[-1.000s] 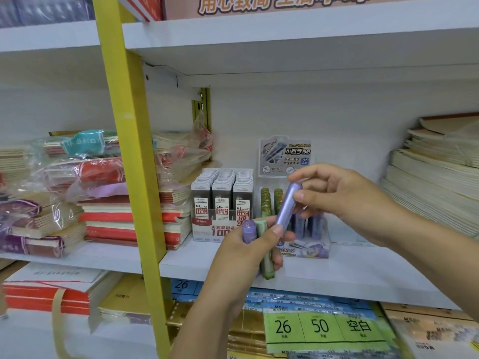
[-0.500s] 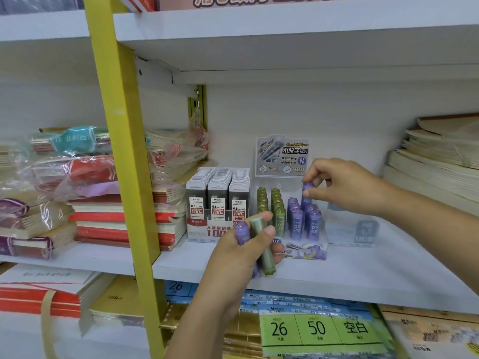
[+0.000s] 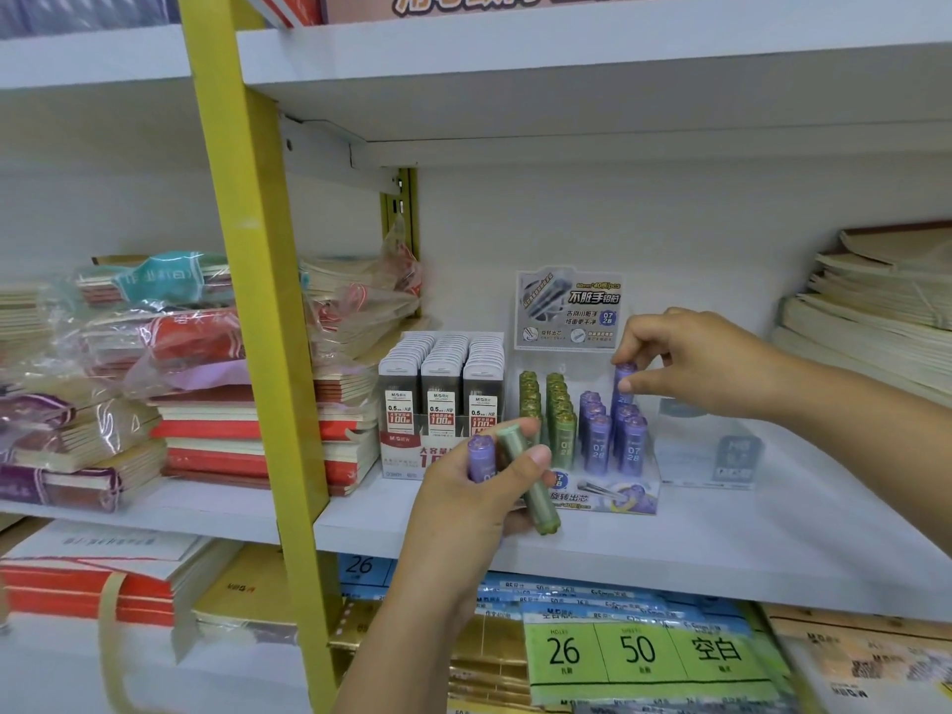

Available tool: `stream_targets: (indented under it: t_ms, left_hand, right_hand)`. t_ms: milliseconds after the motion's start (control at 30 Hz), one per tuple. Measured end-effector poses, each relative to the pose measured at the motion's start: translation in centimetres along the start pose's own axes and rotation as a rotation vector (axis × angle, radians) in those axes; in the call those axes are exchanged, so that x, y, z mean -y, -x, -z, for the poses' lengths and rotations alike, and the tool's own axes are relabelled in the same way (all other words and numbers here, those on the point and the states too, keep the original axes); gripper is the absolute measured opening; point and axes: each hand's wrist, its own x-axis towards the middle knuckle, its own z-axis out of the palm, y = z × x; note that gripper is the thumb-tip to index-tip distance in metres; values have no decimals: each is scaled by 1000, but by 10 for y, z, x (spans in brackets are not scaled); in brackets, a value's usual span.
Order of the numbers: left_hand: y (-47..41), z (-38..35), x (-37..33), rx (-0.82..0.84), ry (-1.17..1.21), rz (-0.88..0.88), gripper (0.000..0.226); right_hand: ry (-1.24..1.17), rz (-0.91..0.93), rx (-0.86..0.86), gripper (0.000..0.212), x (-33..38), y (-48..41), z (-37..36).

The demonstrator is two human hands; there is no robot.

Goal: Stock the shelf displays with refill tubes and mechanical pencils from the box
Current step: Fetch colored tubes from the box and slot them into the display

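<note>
A clear display stand (image 3: 644,487) on the white shelf (image 3: 669,548) holds rows of green refill tubes (image 3: 559,420) on its left and purple refill tubes (image 3: 597,440) on its right. My right hand (image 3: 690,363) pinches the top of one purple tube (image 3: 623,383) standing upright in the back of the purple rows. My left hand (image 3: 474,507), just in front of the stand, grips a purple tube (image 3: 481,458) and a green tube (image 3: 525,476) together.
A box of grey 0.5 HB lead cases (image 3: 443,399) sits left of the stand. A low clear holder (image 3: 711,450) stands to its right. Notebook stacks (image 3: 876,322) fill the right end, wrapped notebooks (image 3: 206,404) the left. A yellow upright (image 3: 257,301) divides the shelf.
My right hand carried the purple tube from my left hand over to the stand and set it down into the back purple row. My left hand stayed put with its two tubes.
</note>
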Motion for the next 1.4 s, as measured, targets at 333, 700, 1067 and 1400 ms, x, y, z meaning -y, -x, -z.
stream_targets:
  t_ms: [333, 700, 1067, 1400]
  left_hand:
    - [2, -1, -3, -5, 33, 4, 39]
    - [5, -1, -7, -60, -46, -13, 32]
    - [10, -11, -11, -111, 32, -37, 50]
    - [15, -8, -12, -20, -41, -9, 21]
  right_hand:
    - [9, 15, 45, 24, 1, -1, 1]
    - [190, 37, 98, 6, -5, 3, -9]
    - [-581, -77, -49, 26, 80, 91, -41]
    - [-1034, -235, -219, 23, 81, 88, -42]
